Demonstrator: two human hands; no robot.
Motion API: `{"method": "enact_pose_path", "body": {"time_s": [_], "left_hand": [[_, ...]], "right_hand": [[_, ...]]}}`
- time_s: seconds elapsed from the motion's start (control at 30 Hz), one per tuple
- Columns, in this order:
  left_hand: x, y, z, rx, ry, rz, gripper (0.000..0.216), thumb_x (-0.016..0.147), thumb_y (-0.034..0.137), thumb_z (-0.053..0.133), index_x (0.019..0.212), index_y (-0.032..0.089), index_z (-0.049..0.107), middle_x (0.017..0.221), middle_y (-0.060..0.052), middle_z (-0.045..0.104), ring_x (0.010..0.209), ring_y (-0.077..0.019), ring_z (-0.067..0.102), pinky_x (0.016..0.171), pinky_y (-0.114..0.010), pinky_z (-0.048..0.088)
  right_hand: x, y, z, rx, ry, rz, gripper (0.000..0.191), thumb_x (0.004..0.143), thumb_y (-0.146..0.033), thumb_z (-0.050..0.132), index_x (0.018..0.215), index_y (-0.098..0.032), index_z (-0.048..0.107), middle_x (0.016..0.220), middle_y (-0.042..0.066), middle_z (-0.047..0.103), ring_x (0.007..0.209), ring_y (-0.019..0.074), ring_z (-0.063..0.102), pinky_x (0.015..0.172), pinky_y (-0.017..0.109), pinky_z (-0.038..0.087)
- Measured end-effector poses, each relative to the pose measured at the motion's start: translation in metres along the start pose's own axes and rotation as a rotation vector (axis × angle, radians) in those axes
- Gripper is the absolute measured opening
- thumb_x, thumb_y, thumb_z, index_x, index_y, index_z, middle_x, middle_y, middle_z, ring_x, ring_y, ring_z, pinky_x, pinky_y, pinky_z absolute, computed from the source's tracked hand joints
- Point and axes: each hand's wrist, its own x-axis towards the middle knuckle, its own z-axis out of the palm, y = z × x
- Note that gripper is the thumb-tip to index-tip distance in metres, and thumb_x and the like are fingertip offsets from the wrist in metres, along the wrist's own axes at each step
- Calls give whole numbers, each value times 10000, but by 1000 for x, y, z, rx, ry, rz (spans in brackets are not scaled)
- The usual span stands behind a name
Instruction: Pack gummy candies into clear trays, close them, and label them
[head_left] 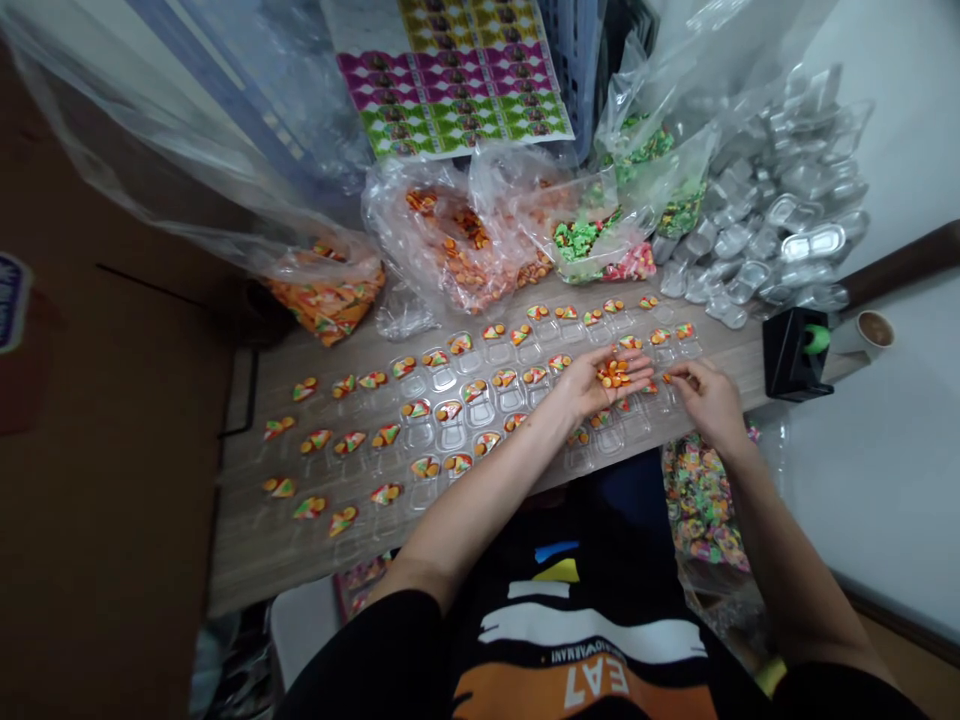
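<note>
My left hand (592,385) lies palm up over the wooden table (247,530), cupping a small heap of orange candy pieces (613,373). My right hand (705,395) is just to its right, fingers pinched on one small orange piece near the clear blister trays (450,425). Rows of these clear trays cover the table, most holding colourful candy bits (386,436).
Plastic bags of orange candies (457,245), green and pink candies (592,240) and orange wedges (326,300) lie at the table's far edge. A pile of empty clear trays (780,230) sits far right, beside a black tape dispenser (795,352). Printed label sheets (457,75) stand behind. A bag of mixed candies (701,500) rests by my right knee.
</note>
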Motion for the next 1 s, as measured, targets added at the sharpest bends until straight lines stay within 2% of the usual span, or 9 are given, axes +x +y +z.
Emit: {"method": "enact_pose_path", "body": {"time_s": [0.1, 0.27, 0.37, 0.53, 0.63, 0.83, 1.0], "left_hand": [[0, 0, -1, 19, 26, 15, 439, 1029, 257, 340, 1320, 38, 585, 1107, -217, 740, 1063, -262, 732, 961, -400, 568], [1, 0, -2, 42, 25, 13, 447, 1027, 247, 344, 1339, 24, 572, 1097, -222, 742, 1045, -264, 736, 946, -387, 572], [1, 1, -1, 46, 41, 26, 441, 1012, 223, 368, 1345, 13, 567, 1092, -224, 743, 1037, -264, 738, 949, -381, 571], [2, -3, 5, 61, 57, 8, 421, 1001, 191, 369, 1332, 28, 572, 1079, -210, 751, 1020, -257, 745, 968, -407, 570], [2, -4, 6, 53, 47, 8, 421, 992, 176, 369, 1333, 44, 577, 1102, -210, 747, 1038, -258, 741, 986, -427, 564], [2, 0, 1, 58, 49, 17, 430, 988, 179, 378, 1340, 21, 569, 1060, -212, 755, 1023, -256, 744, 991, -411, 559], [2, -1, -1, 46, 49, 16, 417, 992, 168, 370, 1321, 28, 585, 1046, -206, 757, 1002, -244, 749, 971, -389, 567]], "right_hand": [[-4, 8, 0, -27, -34, 1, 156, 881, -264, 554, 903, -232, 706, 915, 59, 676, 814, 236, 629, 739, 347, 447], [-5, 22, -7, -61, 110, 55, 202, 892, -284, 520, 924, -210, 705, 923, 78, 669, 836, 246, 619, 760, 357, 445], [-7, 30, -11, -66, 142, 73, 201, 881, -281, 527, 913, -206, 711, 903, 73, 660, 831, 243, 612, 753, 351, 442], [-9, 25, -1, -20, 27, 32, 230, 915, -304, 524, 961, -216, 732, 908, 63, 663, 810, 218, 614, 741, 329, 449], [-7, 22, 9, -78, -13, 15, 211, 910, -299, 543, 939, -220, 737, 940, 69, 667, 822, 219, 611, 747, 329, 443], [3, 34, 13, 11, -30, 101, 214, 900, -312, 543, 886, -213, 732, 872, 48, 666, 773, 200, 604, 702, 309, 426], [16, 31, 10, -179, -102, 135, 190, 873, -276, 553, 790, -224, 716, 870, 44, 694, 801, 200, 604, 694, 299, 390]]}}
